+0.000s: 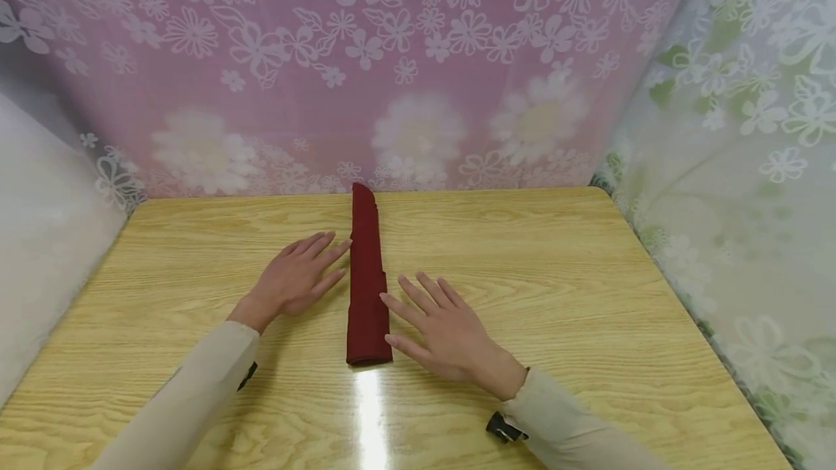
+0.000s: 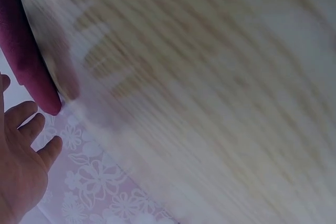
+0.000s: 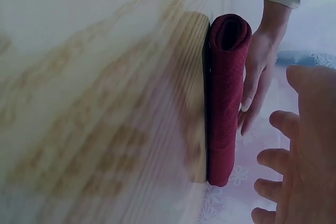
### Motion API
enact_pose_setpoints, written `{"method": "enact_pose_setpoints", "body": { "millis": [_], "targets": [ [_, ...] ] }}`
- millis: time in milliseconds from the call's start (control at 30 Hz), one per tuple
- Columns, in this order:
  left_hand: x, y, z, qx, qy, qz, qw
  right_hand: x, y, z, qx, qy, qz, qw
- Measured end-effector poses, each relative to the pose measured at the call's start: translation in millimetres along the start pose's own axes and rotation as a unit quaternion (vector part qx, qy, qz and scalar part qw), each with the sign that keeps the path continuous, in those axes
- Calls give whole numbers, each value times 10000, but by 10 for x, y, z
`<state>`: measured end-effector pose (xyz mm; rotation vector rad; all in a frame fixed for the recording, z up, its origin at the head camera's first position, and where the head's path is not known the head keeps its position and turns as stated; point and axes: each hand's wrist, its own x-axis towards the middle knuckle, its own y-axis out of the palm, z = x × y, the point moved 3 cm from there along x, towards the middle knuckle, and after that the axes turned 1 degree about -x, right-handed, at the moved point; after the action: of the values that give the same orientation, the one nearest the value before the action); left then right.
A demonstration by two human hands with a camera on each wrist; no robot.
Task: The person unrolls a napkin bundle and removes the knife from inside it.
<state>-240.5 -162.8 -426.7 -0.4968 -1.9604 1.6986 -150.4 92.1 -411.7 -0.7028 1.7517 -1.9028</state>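
– Where's the rolled maroon cloth (image 1: 367,281)?
– On the wood-grain table (image 1: 522,252), between left hand (image 1: 300,278) and right hand (image 1: 453,336), fingers spread, both gripping nothing.
– Risk?
– Unheld, it could unroll if either hand nudges it.

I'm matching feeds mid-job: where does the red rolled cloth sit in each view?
Head: red rolled cloth near centre, between left hand and right hand.
Left wrist: red rolled cloth at the upper-left edge, partly cut off.
Right wrist: red rolled cloth right of centre, coiled end uppermost.
Shared landmark: wood-grained table.
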Motion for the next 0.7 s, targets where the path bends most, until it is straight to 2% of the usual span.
{"method": "enact_pose_setpoints", "body": {
  "millis": [200, 400, 567, 700],
  "targets": [
    [98, 32, -51, -96, 84, 25, 9999, -2, 28, 6, 8, 10, -59, 10000],
    [167, 70, -76, -89, 24, 136, 9999, 2, 68, -3, -37, 34, -6, 10000],
    [222, 85, -99, -163, 43, 105, 9998, 12, 66, -3, -18, 57, 36, 10000],
    [263, 115, -106, -73, 88, 138, 9998, 30, 67, -4, 14, 42, 60, 10000]
  ]
}}
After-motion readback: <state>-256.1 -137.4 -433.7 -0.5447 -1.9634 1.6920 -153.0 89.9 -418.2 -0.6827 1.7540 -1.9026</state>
